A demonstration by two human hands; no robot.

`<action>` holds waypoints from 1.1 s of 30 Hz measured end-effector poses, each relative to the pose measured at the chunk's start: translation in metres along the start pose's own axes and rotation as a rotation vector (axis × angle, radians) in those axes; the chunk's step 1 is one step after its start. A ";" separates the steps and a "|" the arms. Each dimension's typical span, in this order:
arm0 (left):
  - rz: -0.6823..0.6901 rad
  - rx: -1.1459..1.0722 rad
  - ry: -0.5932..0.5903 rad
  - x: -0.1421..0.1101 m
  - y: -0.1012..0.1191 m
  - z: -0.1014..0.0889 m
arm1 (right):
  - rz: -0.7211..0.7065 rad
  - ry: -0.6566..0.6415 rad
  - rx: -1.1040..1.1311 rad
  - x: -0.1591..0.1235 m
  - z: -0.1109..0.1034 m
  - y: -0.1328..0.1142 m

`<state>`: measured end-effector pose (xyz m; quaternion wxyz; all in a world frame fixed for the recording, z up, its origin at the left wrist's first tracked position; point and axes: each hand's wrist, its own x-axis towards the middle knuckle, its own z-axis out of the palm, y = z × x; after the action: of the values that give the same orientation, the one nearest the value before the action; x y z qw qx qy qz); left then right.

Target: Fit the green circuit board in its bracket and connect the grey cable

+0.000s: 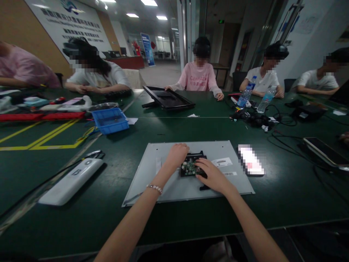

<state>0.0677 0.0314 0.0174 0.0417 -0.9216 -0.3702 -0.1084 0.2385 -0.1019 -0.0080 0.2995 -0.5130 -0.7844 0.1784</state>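
A flat grey metal panel point(163, 182) lies face down on the green table in front of me. A small green circuit board in a black frame point(190, 167) sits near the panel's middle. My left hand point(176, 154) is curled into a loose fist and rests on the panel at the board's left edge. My right hand point(211, 175) lies over the board's right side with its fingers bent onto it. A white label point(222, 162) is stuck on the panel just right of the board.
A white oblong device point(72, 181) lies to the left, a phone point(251, 160) to the right, another phone point(324, 151) at far right. A blue tray point(110, 120), a black monitor shell point(167, 98), bottles point(245, 95) and tangled cables point(259, 120) lie further back. Several people sit around the table.
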 end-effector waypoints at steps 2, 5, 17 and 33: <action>-0.003 0.007 0.014 0.009 0.003 -0.002 | 0.001 0.002 0.007 0.000 0.000 0.000; 0.010 0.008 0.014 0.024 0.010 -0.001 | 0.006 0.005 0.010 0.000 0.000 -0.002; 0.016 -0.085 -0.034 0.003 0.000 0.001 | -0.015 0.041 -0.001 0.002 0.002 -0.001; 0.008 -0.732 -0.348 -0.065 -0.018 -0.021 | 0.344 0.304 -0.027 -0.012 -0.014 0.056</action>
<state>0.0061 -0.0027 0.0232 -0.3522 -0.8816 -0.3049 -0.0755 0.2901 -0.0906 -0.0339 0.3727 -0.6641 -0.6335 0.1371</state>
